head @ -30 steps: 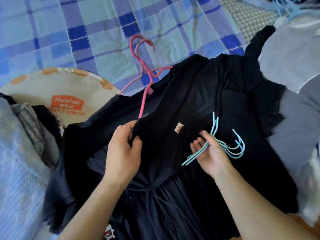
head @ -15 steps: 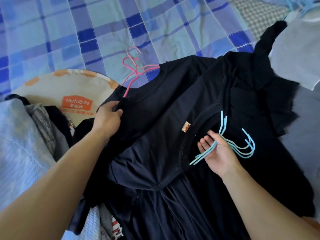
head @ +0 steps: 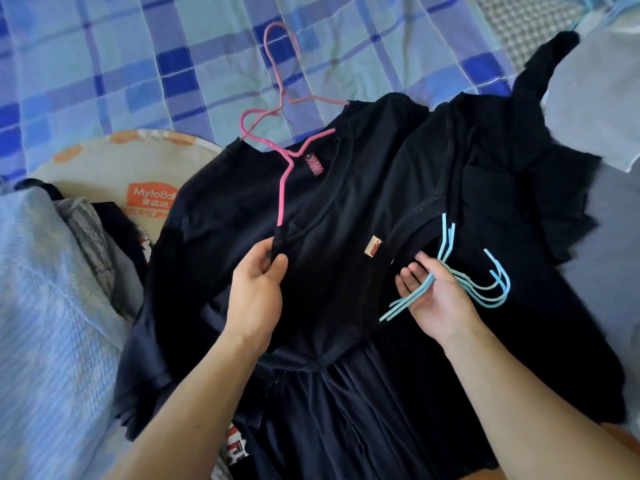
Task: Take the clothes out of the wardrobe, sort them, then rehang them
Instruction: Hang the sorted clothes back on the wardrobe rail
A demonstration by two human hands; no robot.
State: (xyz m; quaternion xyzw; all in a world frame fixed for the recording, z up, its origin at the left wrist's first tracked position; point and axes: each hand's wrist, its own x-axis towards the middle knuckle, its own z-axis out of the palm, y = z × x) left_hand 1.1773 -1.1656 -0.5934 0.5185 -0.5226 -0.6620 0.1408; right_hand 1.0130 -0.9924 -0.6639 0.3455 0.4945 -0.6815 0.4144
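Left hand (head: 256, 289) is pinching the black top's (head: 221, 216) collar, apparently freeing the pink hanger (head: 284, 188); right hand (head: 433, 299) is gripping blue hangers (head: 485, 289), keeping them together; clothes are lying on the bed (head: 138, 64)

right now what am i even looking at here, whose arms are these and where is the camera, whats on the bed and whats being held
There is no machine here: these are a person's two bare arms, filmed by a wide-angle camera worn on their head, looking forward and down. The surface is a bed with a blue checked sheet. A pile of black clothes lies across it, with a round cream board with an orange label at the left and pale blue fabric beside that. The left hand pinches a fold of black cloth just below a pink hanger, which sits in one garment's neck. The right hand, palm up, has a loose grip on a bunch of light blue hangers.
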